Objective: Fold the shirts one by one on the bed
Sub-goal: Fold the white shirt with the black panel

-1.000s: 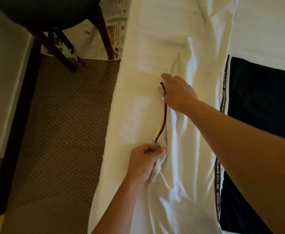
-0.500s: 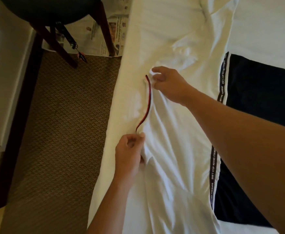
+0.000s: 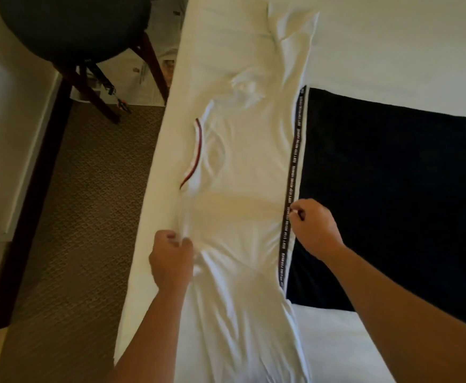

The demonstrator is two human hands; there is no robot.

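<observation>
2 hands grip a white shirt [image 3: 242, 167] spread along the left edge of the bed [image 3: 392, 45]. At the shirt's left side, the left hand [image 3: 171, 261] bunches fabric below the red-striped collar [image 3: 195, 153]. At its right side, the right hand [image 3: 313, 226] pinches the black lettered tape [image 3: 292, 172], beside a dark folded garment [image 3: 386, 194].

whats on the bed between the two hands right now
In the head view, only the white shirt spans the gap: the left hand grips its bed-edge side, and the right hand pinches its black lettered side tape.
</observation>
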